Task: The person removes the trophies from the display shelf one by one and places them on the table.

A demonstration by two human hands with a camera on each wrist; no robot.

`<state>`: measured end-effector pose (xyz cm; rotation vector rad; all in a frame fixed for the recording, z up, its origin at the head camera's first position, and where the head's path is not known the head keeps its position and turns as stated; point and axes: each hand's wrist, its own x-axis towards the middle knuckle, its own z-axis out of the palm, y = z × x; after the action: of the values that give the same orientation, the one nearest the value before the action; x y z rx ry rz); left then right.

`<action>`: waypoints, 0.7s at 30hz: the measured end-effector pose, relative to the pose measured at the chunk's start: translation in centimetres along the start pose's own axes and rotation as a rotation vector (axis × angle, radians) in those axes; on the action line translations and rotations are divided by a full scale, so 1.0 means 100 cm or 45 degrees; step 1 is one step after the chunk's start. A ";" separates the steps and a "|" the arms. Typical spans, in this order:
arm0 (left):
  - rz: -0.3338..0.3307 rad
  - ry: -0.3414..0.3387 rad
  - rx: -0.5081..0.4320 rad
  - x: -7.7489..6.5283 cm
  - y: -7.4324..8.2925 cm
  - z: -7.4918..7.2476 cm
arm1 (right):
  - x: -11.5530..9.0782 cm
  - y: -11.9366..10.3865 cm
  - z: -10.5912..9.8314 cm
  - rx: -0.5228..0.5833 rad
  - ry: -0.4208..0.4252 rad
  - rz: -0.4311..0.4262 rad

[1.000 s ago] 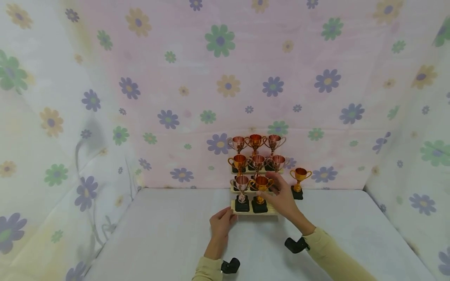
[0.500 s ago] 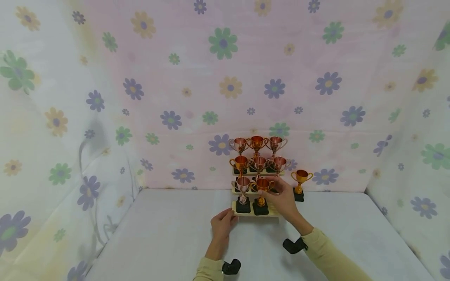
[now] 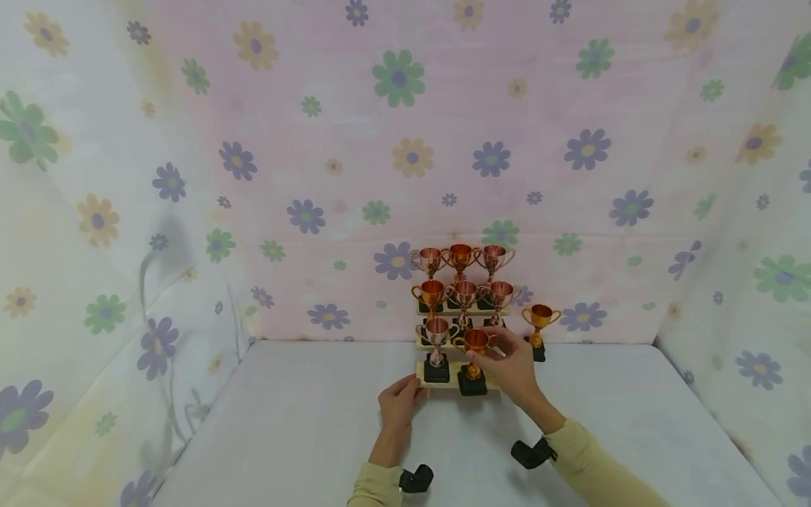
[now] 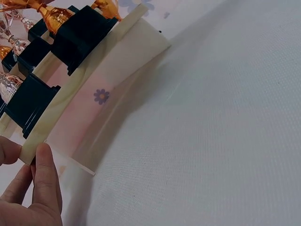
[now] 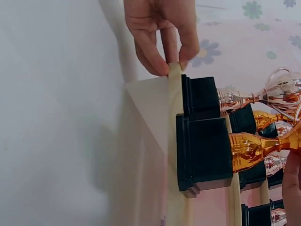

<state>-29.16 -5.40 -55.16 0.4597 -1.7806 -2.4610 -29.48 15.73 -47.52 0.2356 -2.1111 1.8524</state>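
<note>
A small gold trophy cup on a black base is gripped by its cup in my right hand, thumb in front and fingers behind. Its base is at the front edge of the stepped wooden rack's lowest board; whether it touches the board I cannot tell. My left hand pinches that board's left end, as the left wrist view shows with the thumb above and fingers below. A rose-coloured trophy stands upright at the board's left end.
On the upper steps stand several rose and gold trophies, such as a gold one at the top. Another gold trophy stands right of the rack on the white table. A flowered cloth hangs close behind.
My right hand has drawn the gold trophy forward and slightly right, towards the lowest board's front edge. The left hand keeps its place on the rack.
</note>
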 end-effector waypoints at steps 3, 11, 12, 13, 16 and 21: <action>0.009 0.006 -0.004 0.000 0.000 0.001 | -0.008 0.000 -0.002 0.032 0.004 -0.036; 0.021 0.009 -0.008 0.000 -0.001 0.001 | -0.033 -0.005 -0.016 0.043 0.088 -0.116; 0.022 0.011 -0.004 0.000 -0.001 0.001 | -0.036 -0.005 -0.019 0.051 0.103 -0.131; 0.023 0.012 -0.001 0.000 -0.001 0.001 | -0.039 -0.005 -0.022 0.046 0.119 -0.149; 0.017 0.017 0.009 0.000 -0.002 0.001 | -0.047 -0.004 -0.032 0.077 0.166 -0.200; 0.026 0.019 0.010 0.001 -0.001 0.001 | -0.052 0.005 -0.053 0.089 0.228 -0.252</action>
<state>-29.23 -5.28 -55.28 0.4573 -1.7810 -2.4317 -24.06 20.62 -49.21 0.2738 -1.8365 1.7639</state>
